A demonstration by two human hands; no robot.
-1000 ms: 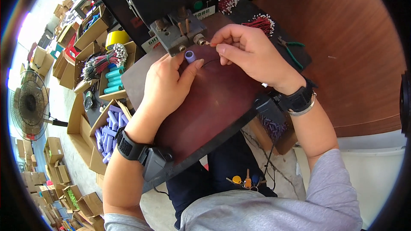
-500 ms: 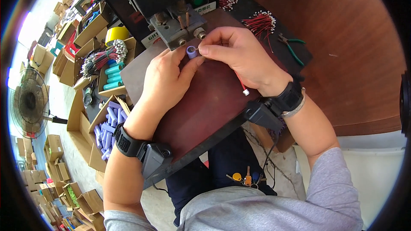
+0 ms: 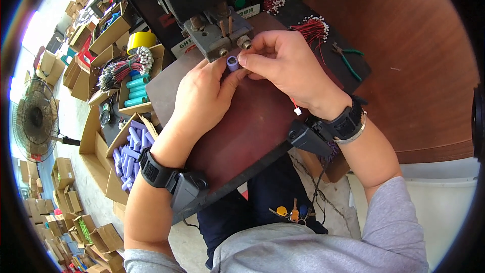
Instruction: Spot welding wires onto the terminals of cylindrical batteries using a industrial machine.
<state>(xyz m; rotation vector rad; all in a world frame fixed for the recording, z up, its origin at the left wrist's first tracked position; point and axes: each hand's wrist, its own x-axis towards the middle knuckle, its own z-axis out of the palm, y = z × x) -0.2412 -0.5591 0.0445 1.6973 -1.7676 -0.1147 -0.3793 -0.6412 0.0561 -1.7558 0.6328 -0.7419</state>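
A short purple cylindrical battery cell (image 3: 232, 64) stands with its ring-shaped end up, just below the metal electrode head (image 3: 214, 36) of a black bench machine. My left hand (image 3: 202, 93) is closed, pinching the cell between thumb and fingers from the left. From the other side my right hand (image 3: 295, 73) comes in, thumb and forefinger pressed together at the cell's rim. Out from under this hand hangs a red wire lead (image 3: 297, 111) with a small white plug; the part within my fingers is hidden.
Bundles of red leads (image 3: 312, 29) and green-handled pliers (image 3: 347, 61) lie right of the machine. At left, a carton holds loose purple cells (image 3: 132, 146); another box holds teal cells (image 3: 136, 91) and wire bundles (image 3: 126, 71). A floor fan (image 3: 35, 116) stands farther left.
The whole view has shifted slightly. My right fingertips are now closer against the cell's rim, and less of the red lead shows below that hand. The left hand keeps its hold.
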